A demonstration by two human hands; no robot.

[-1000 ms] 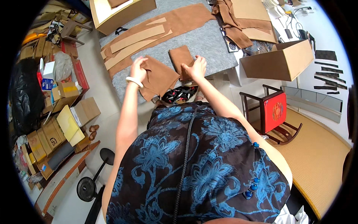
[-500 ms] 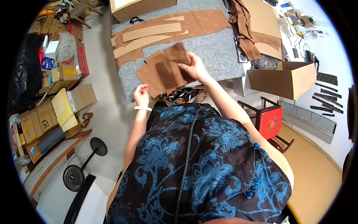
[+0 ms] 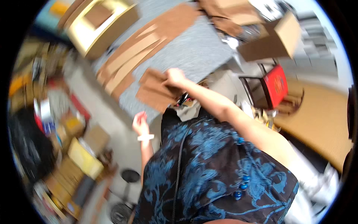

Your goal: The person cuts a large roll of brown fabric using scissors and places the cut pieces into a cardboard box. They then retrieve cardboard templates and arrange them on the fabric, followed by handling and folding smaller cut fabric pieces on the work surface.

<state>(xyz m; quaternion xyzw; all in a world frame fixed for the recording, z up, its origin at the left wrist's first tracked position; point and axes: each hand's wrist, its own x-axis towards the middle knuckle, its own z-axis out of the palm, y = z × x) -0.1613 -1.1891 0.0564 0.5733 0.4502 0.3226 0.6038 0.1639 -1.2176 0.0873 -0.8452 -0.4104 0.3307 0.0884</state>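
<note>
Several brown suede-like pieces (image 3: 154,89) lie overlapping at the near edge of a grey felt-topped table (image 3: 186,48). My right hand (image 3: 174,77) is closed on a darker brown piece of fabric (image 3: 173,90) at their right side; blur hides exactly how the fingers grip it. Just off the table's near left corner is my left hand (image 3: 140,123), loosely curled with nothing visible in it, a white bracelet (image 3: 145,137) on its wrist. Beyond the pieces, a long brown sheet (image 3: 164,28) stretches across the table with lighter tan strips (image 3: 130,52) on top.
An open box (image 3: 123,28) stands at the table's far left. To the right are an open cardboard box (image 3: 270,41), crumpled brown fabric (image 3: 223,24) and a red-seated chair (image 3: 275,86). Cartons (image 3: 67,179) and a black bag (image 3: 30,145) crowd the left floor.
The whole view has turned and blurred. My right hand has lowered the dark brown piece, which was held up over the others. My left hand has drawn slightly back from the pieces.
</note>
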